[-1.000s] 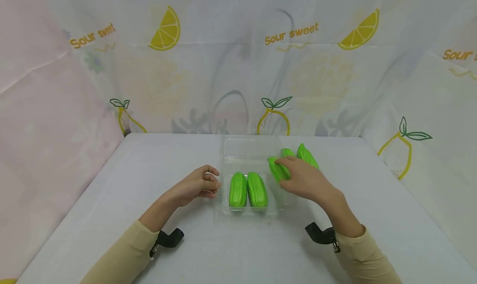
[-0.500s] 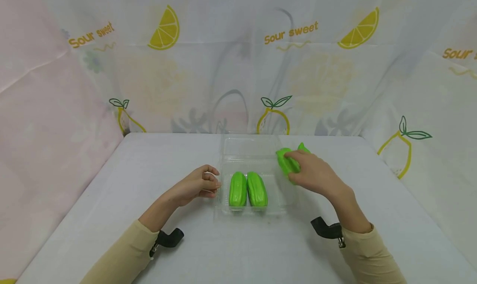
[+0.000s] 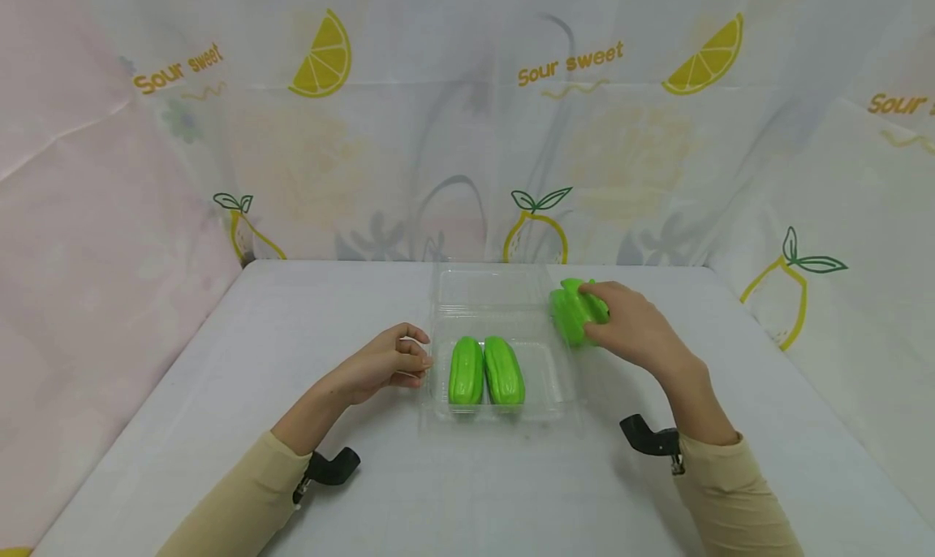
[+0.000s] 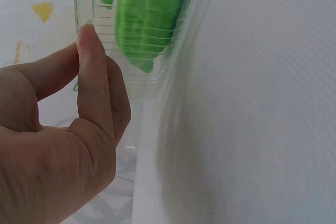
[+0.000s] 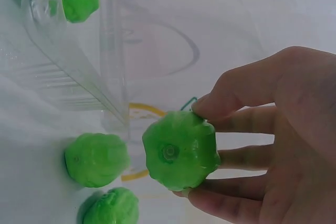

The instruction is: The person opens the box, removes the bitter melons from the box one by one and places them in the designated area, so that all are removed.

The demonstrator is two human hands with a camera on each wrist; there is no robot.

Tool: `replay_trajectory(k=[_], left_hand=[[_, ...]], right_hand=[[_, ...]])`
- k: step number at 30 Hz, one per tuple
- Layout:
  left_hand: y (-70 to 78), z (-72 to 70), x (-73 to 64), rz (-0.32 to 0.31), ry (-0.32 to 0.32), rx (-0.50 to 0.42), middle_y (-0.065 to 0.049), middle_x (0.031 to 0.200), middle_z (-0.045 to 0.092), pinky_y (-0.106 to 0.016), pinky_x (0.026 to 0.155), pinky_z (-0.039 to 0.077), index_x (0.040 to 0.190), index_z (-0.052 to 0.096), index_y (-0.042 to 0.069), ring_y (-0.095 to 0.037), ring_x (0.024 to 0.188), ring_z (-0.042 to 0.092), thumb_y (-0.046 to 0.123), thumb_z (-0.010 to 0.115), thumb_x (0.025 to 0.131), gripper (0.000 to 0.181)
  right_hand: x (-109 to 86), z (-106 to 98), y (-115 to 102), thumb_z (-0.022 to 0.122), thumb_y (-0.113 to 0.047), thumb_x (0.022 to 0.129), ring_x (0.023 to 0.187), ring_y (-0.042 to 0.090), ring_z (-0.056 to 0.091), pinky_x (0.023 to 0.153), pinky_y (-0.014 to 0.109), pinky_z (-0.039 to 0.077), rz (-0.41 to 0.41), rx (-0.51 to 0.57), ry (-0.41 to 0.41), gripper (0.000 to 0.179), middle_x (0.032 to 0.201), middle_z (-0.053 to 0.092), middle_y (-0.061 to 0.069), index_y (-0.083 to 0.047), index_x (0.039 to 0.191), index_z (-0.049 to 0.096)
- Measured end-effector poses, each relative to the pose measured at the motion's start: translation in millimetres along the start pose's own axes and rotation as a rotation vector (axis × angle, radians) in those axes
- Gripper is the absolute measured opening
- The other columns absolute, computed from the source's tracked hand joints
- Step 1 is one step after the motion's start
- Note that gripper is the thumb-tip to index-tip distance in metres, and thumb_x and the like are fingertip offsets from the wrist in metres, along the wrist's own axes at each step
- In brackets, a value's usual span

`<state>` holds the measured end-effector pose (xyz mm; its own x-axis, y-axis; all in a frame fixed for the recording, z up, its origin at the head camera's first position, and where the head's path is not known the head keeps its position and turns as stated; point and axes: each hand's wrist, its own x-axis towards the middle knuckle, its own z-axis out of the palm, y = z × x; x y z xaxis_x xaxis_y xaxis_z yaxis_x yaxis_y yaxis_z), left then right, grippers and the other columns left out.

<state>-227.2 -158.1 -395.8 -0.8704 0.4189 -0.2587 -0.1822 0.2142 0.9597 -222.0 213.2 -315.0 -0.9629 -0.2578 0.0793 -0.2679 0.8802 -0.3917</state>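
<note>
Held ridged green gourd [image 3: 588, 307] partly hidden by the right hand [image 3: 634, 323] in the head view, left hand [image 4: 62, 148] cut off by the left wrist view's edge, clear clamshell box [image 5: 58, 80] cropped in both wrist views

The left hand [image 3: 387, 366] pinches the left rim of the clear clamshell container [image 3: 543, 370]; the right hand [image 3: 635, 325], curved in a grip, is to its right.

- A curtained-off workspace is seen; the kind of room cannot be told.
- The white-covered table [image 3: 475, 492] is bounded on three sides by lemon-printed fabric [image 3: 409, 135].
</note>
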Motion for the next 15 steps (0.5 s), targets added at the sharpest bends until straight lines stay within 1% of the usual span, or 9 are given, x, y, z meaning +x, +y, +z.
replay_trajectory(k=[3,8,12,15], left_hand=[[0.0,-0.1,0.1,-0.003,-0.001,-0.001,-0.006,0.096,0.057,-0.023,0.069,0.057,0.132,0.036,-0.001,-0.014,0.075,0.063,0.008,0.062,0.095,0.047],[0.0,-0.1,0.2,-0.003,-0.002,-0.002,-0.007,0.096,0.057,-0.023,0.069,0.057,0.132,0.036,-0.001,-0.014,0.075,0.063,0.009,0.063,0.095,0.047],[0.0,-0.2,0.2,-0.001,-0.004,-0.005,-0.007,0.096,0.056,-0.023,0.069,0.057,0.132,0.035,-0.001,-0.014,0.075,0.063,0.009,0.063,0.095,0.047],[-0.3,-0.5,0.3,0.002,-0.007,-0.005,-0.007,0.096,0.056,-0.023,0.069,0.057,0.132,0.035,-0.001,-0.015,0.075,0.063,0.009,0.063,0.095,0.047]], right_hand=[[1.4,-0.7,4.3,0.054,-0.014,0.084,0.137,0.042,0.044,0.104,0.061,0.041,0.011,0.001,0.011,0.061,0.149,0.047,0.019,-0.007,0.144,0.048],[4.0,-1.4,12.7,0.052,-0.014,0.085,0.136,0.043,0.043,0.101,0.062,0.043,0.039,0.012,0.017,0.062,0.152,0.044,0.019,-0.008,0.146,0.046],[5.8,-2.4,20.4,0.052,-0.014,0.086,0.138,0.045,0.041,0.103,0.063,0.041,0.057,0.020,0.036,0.062,0.153,0.042,0.021,-0.007,0.147,0.045],[6.5,-3.6,26.0,0.052,-0.015,0.086,0.139,0.045,0.039,0.102,0.061,0.041,0.076,0.032,0.056,0.062,0.153,0.041,0.021,-0.006,0.147,0.044]])
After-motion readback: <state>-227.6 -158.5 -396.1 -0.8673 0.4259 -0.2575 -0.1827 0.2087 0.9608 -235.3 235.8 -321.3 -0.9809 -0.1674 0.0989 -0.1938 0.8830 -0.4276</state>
